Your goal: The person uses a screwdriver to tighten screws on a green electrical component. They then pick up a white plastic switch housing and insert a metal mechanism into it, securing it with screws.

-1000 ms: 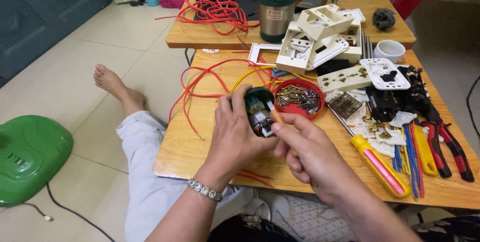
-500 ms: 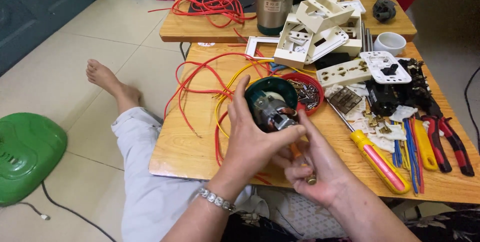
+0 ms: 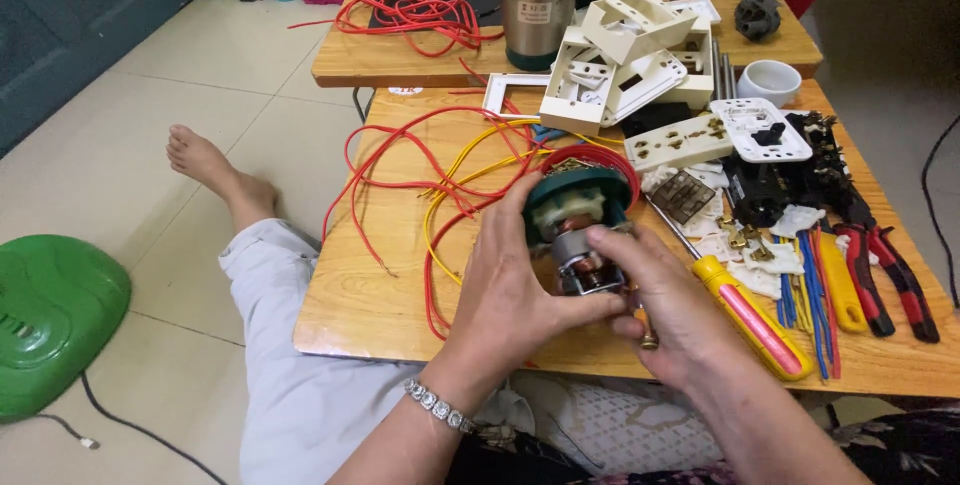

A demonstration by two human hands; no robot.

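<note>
Lifted higher than before, the green motor housing (image 3: 578, 220) sits above the bench (image 3: 380, 295), left hand (image 3: 515, 280) wrapped around it; right hand (image 3: 665, 295) pinches its underside beside the screwdriver (image 3: 750, 310).

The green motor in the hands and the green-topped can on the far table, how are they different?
The motor unit is held up between the left hand and right hand; the metal canister stands upright on the far table. The motor unit shows bare copper and metal parts; the canister has a smooth steel wall. The canister looks taller. Both have dark green casing.
</note>
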